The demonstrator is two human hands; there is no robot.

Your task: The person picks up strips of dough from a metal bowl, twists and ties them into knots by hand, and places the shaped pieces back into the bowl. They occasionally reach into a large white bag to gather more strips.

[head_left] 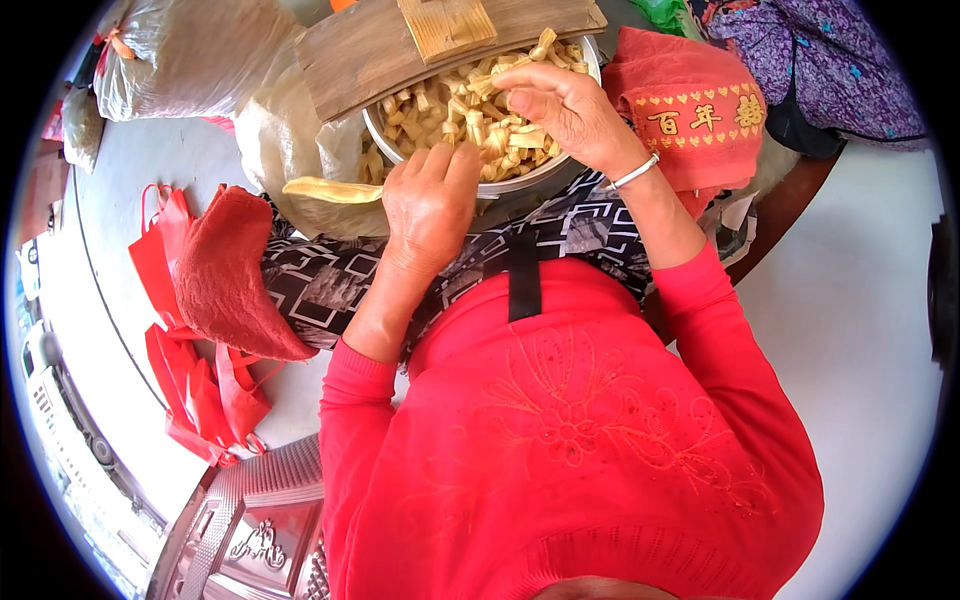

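My left hand (430,205) is closed at the near rim of a round, light-coloured basin (515,184). Out of its left side sticks a flat, pale yellow strip (333,190), which looks like bean curd skin; the rest is hidden by the fingers. Above the basin's right side is my right hand (572,112), a white bangle on its wrist. Its thumb and fingers point left, slightly apart, and I see nothing between them. Many knotted yellow pieces (470,105) of similar material fill the basin. A wooden board (365,62) lies across its far side.
A red towel (690,105) with yellow decoration covers my right knee; another red cloth (230,275) covers the left. Large plastic bags (190,55) stand at far left, red bags (195,390) on the floor below. Purple patterned fabric (815,55) is at far right.
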